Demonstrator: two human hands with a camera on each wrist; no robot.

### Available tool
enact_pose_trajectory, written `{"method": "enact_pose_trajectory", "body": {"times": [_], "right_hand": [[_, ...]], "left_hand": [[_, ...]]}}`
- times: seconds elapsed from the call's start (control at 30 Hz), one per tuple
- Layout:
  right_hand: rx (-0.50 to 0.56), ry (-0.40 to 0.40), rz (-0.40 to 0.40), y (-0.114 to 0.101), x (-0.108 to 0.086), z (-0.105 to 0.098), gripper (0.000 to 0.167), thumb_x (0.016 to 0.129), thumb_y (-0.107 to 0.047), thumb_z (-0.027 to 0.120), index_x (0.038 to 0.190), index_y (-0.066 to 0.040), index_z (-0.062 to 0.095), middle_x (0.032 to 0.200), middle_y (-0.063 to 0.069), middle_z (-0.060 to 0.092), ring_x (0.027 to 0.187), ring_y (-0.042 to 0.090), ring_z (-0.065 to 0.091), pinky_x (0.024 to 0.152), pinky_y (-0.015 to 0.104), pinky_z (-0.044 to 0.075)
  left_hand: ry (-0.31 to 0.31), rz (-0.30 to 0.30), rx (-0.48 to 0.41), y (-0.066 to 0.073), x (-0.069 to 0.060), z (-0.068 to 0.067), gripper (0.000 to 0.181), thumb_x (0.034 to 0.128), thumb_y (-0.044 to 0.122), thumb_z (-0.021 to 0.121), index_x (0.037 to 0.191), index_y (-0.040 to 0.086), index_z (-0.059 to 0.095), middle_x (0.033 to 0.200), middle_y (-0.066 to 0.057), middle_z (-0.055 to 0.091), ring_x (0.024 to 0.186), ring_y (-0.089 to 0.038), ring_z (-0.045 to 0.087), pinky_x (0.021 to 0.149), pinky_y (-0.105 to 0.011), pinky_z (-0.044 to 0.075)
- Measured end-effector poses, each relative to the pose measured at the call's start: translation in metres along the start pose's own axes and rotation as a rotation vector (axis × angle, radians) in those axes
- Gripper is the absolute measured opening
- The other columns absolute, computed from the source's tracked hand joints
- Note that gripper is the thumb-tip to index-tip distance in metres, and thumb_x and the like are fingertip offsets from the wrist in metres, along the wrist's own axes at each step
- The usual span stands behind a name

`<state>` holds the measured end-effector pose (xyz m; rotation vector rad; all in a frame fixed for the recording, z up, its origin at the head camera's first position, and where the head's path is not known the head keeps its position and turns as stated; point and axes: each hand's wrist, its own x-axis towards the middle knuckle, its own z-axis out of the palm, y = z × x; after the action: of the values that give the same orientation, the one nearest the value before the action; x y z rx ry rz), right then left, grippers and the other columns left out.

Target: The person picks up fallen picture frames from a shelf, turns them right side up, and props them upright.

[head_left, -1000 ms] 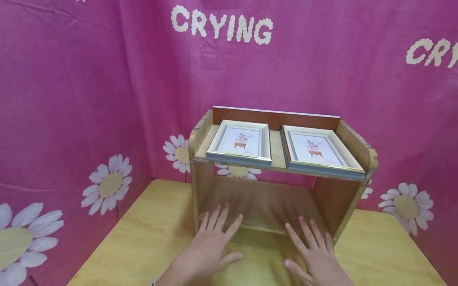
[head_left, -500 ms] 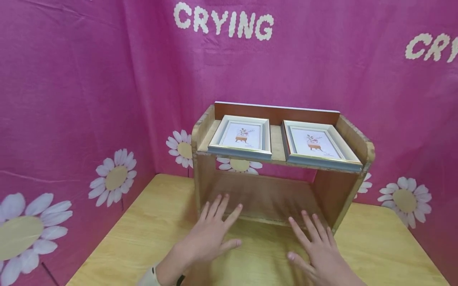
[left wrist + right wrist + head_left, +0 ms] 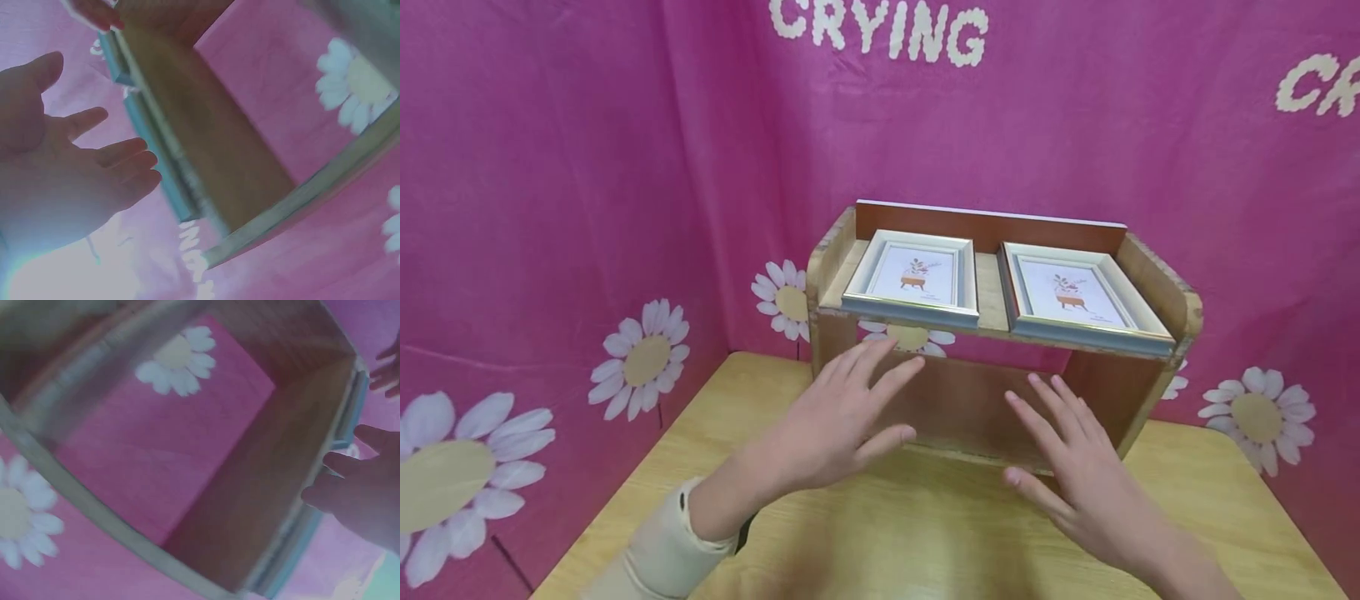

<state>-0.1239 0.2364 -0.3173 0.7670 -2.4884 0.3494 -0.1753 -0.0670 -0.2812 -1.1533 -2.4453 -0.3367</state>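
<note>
Two picture frames lie face up on the top board of a small wooden shelf (image 3: 992, 292): a left picture frame (image 3: 917, 310) and a right picture frame (image 3: 1090, 335). Each has a pale border and a print of a potted plant. My left hand (image 3: 835, 417) hovers in front of the shelf, below the left frame, fingers spread and holding nothing. Farther right, my right hand (image 3: 1082, 475) is raised before the shelf's lower opening, its fingers also extended and holding nothing. Both wrist views show the shelf from below, with the left hand (image 3: 75, 162) and right hand (image 3: 362, 487) apart from the frames.
The shelf stands on a light wooden table (image 3: 895, 533). A pink cloth (image 3: 1037, 108) with white daisies and lettering hangs behind it and along the sides. A raised brown back strip (image 3: 985, 225) and side panels bound the shelf top.
Both hands have risen off the table area toward the shelf top, the left one higher. The head view has tilted slightly downward. The picture frames keep their places on the shelf.
</note>
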Motion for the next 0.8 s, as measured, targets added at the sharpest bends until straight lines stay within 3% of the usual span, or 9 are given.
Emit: {"method": "enact_pose_trajectory", "body": {"times": [0.17,0.23,0.33,0.4,0.47,0.53,0.63,0.8], "right_hand": [[-0.004,0.046,-0.062,-0.007,0.033,-0.032,0.073,0.090,-0.038,0.071,0.152,-0.016,0.039,0.159,0.014,0.030,0.147,0.037,0.022,0.121,0.052,0.021],[0.043,0.036,-0.051,-0.009,0.048,-0.043,0.073,0.089,-0.030,0.074,0.151,-0.016,0.040,0.157,0.012,0.032,0.145,0.035,0.028,0.114,0.057,0.031],[0.136,0.005,-0.024,-0.008,0.073,-0.055,0.072,0.089,-0.021,0.074,0.151,-0.014,0.038,0.155,0.012,0.035,0.141,0.032,0.035,0.109,0.059,0.037],[0.188,-0.021,0.000,-0.006,0.090,-0.058,0.072,0.090,-0.020,0.073,0.152,-0.012,0.036,0.152,0.013,0.040,0.137,0.032,0.040,0.109,0.058,0.037],[0.211,-0.049,0.021,-0.002,0.107,-0.061,0.073,0.091,-0.022,0.072,0.153,-0.010,0.034,0.136,0.017,0.051,0.126,0.031,0.046,0.105,0.054,0.039],[0.216,-0.081,0.042,0.001,0.122,-0.062,0.075,0.091,-0.025,0.072,0.153,-0.008,0.033,0.119,0.017,0.057,0.116,0.030,0.049,0.103,0.050,0.039],[0.227,-0.134,0.063,0.007,0.141,-0.060,0.078,0.091,-0.030,0.072,0.153,-0.006,0.031,0.111,0.015,0.059,0.107,0.028,0.049,0.102,0.046,0.040],[0.208,-0.258,0.128,0.012,0.159,-0.053,0.088,0.091,-0.045,0.069,0.155,-0.005,0.025,0.144,0.021,0.049,0.133,0.032,0.046,0.112,0.054,0.036]], "left_hand": [[0.044,-0.013,-0.033,-0.001,0.019,-0.033,0.064,0.0971,0.040,0.061,0.151,0.016,0.037,0.157,-0.017,0.031,0.145,-0.032,0.030,0.117,-0.054,0.031],[0.059,-0.043,-0.080,-0.005,0.029,-0.043,0.063,0.0971,0.037,0.061,0.151,0.016,0.038,0.156,-0.017,0.032,0.144,-0.032,0.030,0.116,-0.055,0.032],[0.072,-0.105,-0.180,-0.016,0.044,-0.051,0.061,0.0964,0.030,0.062,0.150,0.012,0.037,0.153,-0.017,0.033,0.141,-0.031,0.031,0.113,-0.051,0.036],[0.081,-0.152,-0.251,-0.024,0.055,-0.053,0.060,0.0958,0.026,0.061,0.149,0.009,0.037,0.150,-0.017,0.035,0.137,-0.030,0.034,0.111,-0.048,0.039],[0.077,-0.205,-0.297,-0.033,0.065,-0.054,0.059,0.0956,0.023,0.059,0.148,0.006,0.037,0.149,-0.018,0.035,0.134,-0.029,0.036,0.109,-0.046,0.041],[0.066,-0.262,-0.323,-0.040,0.075,-0.053,0.059,0.0956,0.023,0.057,0.148,0.006,0.035,0.149,-0.017,0.035,0.131,-0.027,0.037,0.109,-0.044,0.040],[0.036,-0.347,-0.335,-0.049,0.090,-0.051,0.060,0.0952,0.024,0.057,0.149,0.008,0.034,0.150,-0.017,0.035,0.130,-0.025,0.038,0.108,-0.044,0.040],[-0.005,-0.456,-0.354,-0.060,0.104,-0.045,0.059,0.0957,0.019,0.054,0.150,0.009,0.033,0.152,-0.016,0.034,0.128,-0.024,0.040,0.106,-0.044,0.042]]}}
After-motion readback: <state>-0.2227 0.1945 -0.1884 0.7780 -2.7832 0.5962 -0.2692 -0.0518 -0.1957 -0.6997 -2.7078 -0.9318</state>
